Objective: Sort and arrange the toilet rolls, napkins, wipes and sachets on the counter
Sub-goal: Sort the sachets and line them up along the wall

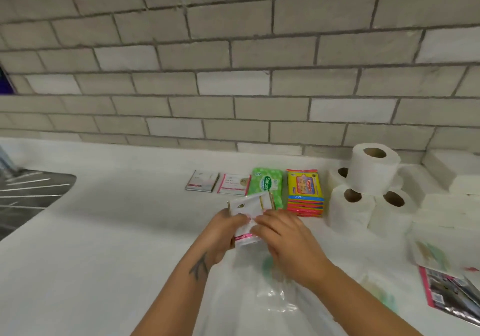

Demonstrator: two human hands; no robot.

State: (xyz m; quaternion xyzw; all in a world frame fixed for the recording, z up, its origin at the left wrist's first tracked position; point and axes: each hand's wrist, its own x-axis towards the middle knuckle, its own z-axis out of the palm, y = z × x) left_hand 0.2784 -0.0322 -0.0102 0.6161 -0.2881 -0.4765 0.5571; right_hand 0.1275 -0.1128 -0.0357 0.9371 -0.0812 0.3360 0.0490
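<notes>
We hold a small bundle of white sachets between both hands above the counter: our left hand grips it from the left side with fingers curled round its edge, and our right hand pinches it from the right, fingertips on its face. The bundle tilts up and away from us, its pink-striped end lowest.

Just beyond it, a row lies along the counter: a silver sachet stack furthest left, a white and pink sachet stack beside it, then a green wipes pack partly behind the bundle, then a stack of yellow wipes packs. To the right of these stand toilet rolls, one upright on top of the others, with white napkin stacks further right against the tiled wall.

Under our forearms lies a clear plastic bag. At the right edge lie flat printed packets; at the left, a steel sink drainer.
</notes>
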